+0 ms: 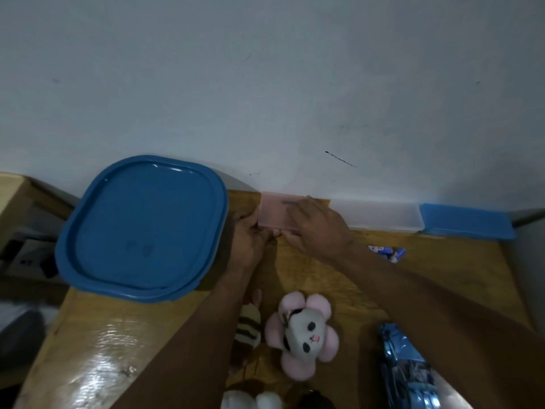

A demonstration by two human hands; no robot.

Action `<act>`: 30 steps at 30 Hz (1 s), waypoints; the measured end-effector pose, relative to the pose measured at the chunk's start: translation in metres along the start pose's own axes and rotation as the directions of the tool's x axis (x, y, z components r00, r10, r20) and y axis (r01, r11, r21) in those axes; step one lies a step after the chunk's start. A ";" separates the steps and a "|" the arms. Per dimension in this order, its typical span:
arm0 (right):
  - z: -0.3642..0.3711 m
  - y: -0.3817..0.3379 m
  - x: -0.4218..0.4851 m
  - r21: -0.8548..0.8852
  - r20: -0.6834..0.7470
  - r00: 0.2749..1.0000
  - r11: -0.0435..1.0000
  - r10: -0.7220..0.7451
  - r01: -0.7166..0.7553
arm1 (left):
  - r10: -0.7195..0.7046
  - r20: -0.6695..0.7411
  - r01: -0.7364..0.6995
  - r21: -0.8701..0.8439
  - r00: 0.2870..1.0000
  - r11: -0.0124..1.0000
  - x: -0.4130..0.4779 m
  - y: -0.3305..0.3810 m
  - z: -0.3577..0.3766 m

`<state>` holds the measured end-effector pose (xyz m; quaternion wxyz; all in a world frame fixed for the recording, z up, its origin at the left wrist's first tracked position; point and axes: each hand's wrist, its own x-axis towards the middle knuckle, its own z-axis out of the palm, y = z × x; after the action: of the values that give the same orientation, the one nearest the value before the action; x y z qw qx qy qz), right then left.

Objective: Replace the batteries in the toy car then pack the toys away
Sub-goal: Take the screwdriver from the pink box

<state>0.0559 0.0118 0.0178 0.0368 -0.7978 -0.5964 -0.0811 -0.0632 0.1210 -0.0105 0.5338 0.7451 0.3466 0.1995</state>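
Head view, wooden table (324, 270) against a pale wall, listed left to right.

Item: large blue lid (141, 228), far left, overhanging the table edge; whether a box sits under it cannot be told.

Item: left hand (250, 240), fingers curled at the near left corner of a small pink case (277, 212) by the wall. Right hand (318, 228) lies over the case's right half, palm down, fingers spread across the top. Both hold the case; whether it is being opened or closed cannot be told, nor what is inside.

Item: striped plush (249, 329) and pink flower plush with panda face (303, 332), near centre, loose on the table; more plush at the near edge, partly cut off.

Item: clear tray (383, 215) and small blue lid (466, 221), far right, along the wall.

Item: batteries (387, 252), loose, right of the right wrist.

Item: blue toy car (404, 367), near right, untouched.

Status, judged: battery swap not evidently finished; no toy packed yet.
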 end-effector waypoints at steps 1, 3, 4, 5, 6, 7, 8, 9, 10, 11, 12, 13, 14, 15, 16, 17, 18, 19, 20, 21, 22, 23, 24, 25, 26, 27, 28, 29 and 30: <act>0.000 0.000 0.002 -0.036 -0.001 1.000 0.999 -0.017 0.017 | 0.000 -0.004 0.000 0.017 1.000 1.000 0.000 0.000 -0.001; -0.001 0.001 0.005 -0.081 -0.010 0.999 0.996 -0.046 0.045 | 0.010 0.011 -0.011 0.057 1.000 0.998 0.003 -0.003 -0.001; -0.001 0.001 0.006 -0.092 -0.019 0.998 0.994 -0.063 0.061 | -0.003 0.025 0.001 0.078 1.000 0.997 0.002 -0.003 -0.002; -0.001 0.002 0.007 -0.105 -0.028 0.996 0.992 -0.080 0.077 | -0.012 0.032 0.009 0.087 0.999 0.996 0.002 -0.003 -0.002; -0.001 0.003 0.008 -0.120 -0.031 0.995 0.988 -0.097 0.092 | -0.010 0.030 0.008 0.091 1.000 0.996 0.001 -0.002 -0.002; 0.000 0.004 0.009 -0.137 -0.032 0.993 0.985 -0.114 0.109 | -0.001 0.023 -0.001 0.082 1.000 0.997 0.001 -0.003 -0.002; 0.002 0.005 0.010 -0.149 -0.032 0.991 0.981 -0.134 0.128 | 0.011 0.019 -0.012 0.074 1.000 0.997 0.001 -0.003 -0.001; 0.006 0.006 0.011 -0.153 -0.028 0.988 0.977 -0.152 0.146 | 0.022 0.016 -0.023 0.066 1.000 0.998 0.001 -0.002 -0.002; 0.008 0.006 0.012 -0.149 -0.023 0.986 0.975 -0.168 0.163 | 0.039 0.011 -0.039 0.060 0.999 0.997 0.000 0.000 -0.002; 0.012 0.006 0.013 -0.148 -0.017 0.983 0.973 -0.183 0.179 | 0.046 0.007 -0.046 0.053 0.999 0.998 0.000 -0.001 -0.001; 0.014 0.007 0.014 -0.161 -0.017 0.979 0.967 -0.203 0.198 | 0.054 0.003 -0.054 0.047 0.999 0.997 0.001 -0.002 -0.001; 0.018 0.007 0.014 -0.184 -0.018 0.975 0.959 -0.221 0.214 | 0.058 -0.004 -0.058 0.050 0.998 0.997 0.001 -0.003 -0.001; 0.021 0.007 0.013 -0.206 -0.025 0.973 0.953 -0.230 0.220 | 0.069 -0.009 -0.069 0.049 0.998 0.996 0.001 -0.003 -0.001; 0.024 0.007 0.012 -0.214 -0.032 0.974 0.953 -0.225 0.213 | 0.069 -0.014 -0.069 0.044 0.998 0.997 0.001 -0.003 -0.001; 0.028 0.006 0.011 -0.215 -0.043 0.975 0.955 -0.216 0.202 | 0.068 -0.016 -0.067 0.033 0.998 0.997 0.001 -0.004 0.000; 0.031 0.006 0.010 -0.217 -0.046 0.978 0.957 -0.206 0.191 | 0.058 -0.018 -0.058 0.030 0.998 0.998 0.001 -0.005 0.000; 0.034 0.005 0.008 -0.228 -0.043 0.978 0.955 -0.203 0.189 | 0.055 -0.019 -0.055 0.032 0.998 0.998 0.001 -0.005 0.000; 0.036 0.003 0.007 -0.238 -0.031 0.979 0.953 -0.201 0.188 | 0.054 -0.018 -0.054 0.045 0.998 0.998 0.001 -0.006 -0.001; 0.036 0.003 0.007 -0.253 -0.025 0.979 0.949 -0.201 0.188 | 0.057 -0.020 -0.056 0.055 0.998 0.997 0.002 -0.006 -0.001; 0.035 0.002 0.007 -0.270 -0.021 0.981 0.946 -0.194 0.181 | 0.056 -0.025 -0.054 0.061 0.998 0.997 0.001 -0.005 -0.001; 0.034 0.002 0.007 -0.288 -0.029 0.981 0.942 -0.190 0.174 | 0.064 -0.034 -0.062 0.063 0.997 0.996 0.001 -0.004 -0.001; 0.033 0.001 0.007 -0.305 -0.037 0.981 0.937 -0.192 0.172 | 0.068 -0.037 -0.066 0.061 0.997 0.996 0.001 -0.002 -0.001; 0.032 0.001 0.007 -0.323 -0.044 0.978 0.929 -0.205 0.180 | 0.076 -0.036 -0.074 0.052 0.996 0.996 0.000 -0.002 -0.002; 0.031 0.001 0.006 -0.341 -0.038 0.976 0.921 -0.212 0.187 | 0.081 -0.031 -0.080 0.039 0.996 0.996 -0.001 -0.002 -0.003; 0.030 0.000 0.006 -0.356 -0.032 0.976 0.915 -0.217 0.192 | 0.083 -0.025 -0.082 0.031 0.996 0.996 -0.002 -0.001 -0.004; 0.029 0.000 0.007 -0.364 -0.030 0.976 0.912 -0.216 0.191 | 0.075 -0.026 -0.074 0.037 0.997 0.997 -0.002 -0.001 -0.004; 0.028 0.000 0.010 -0.359 -0.040 0.976 0.914 -0.216 0.188 | 0.056 -0.031 -0.054 0.062 0.998 0.997 -0.001 -0.003 -0.003; 0.026 0.002 0.014 -0.337 -0.058 0.975 0.924 -0.214 0.182 | 0.028 -0.035 -0.025 0.085 0.999 0.996 0.000 -0.003 -0.002; 0.022 0.004 0.019 -0.311 -0.078 0.974 0.933 -0.215 0.181 | -0.002 -0.046 0.006 0.084 0.999 0.996 0.000 -0.003 -0.002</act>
<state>0.0667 0.0325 -0.0007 -0.0610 -0.7240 -0.6513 -0.2188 -0.0649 0.1229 -0.0124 0.4941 0.7615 0.3683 0.2008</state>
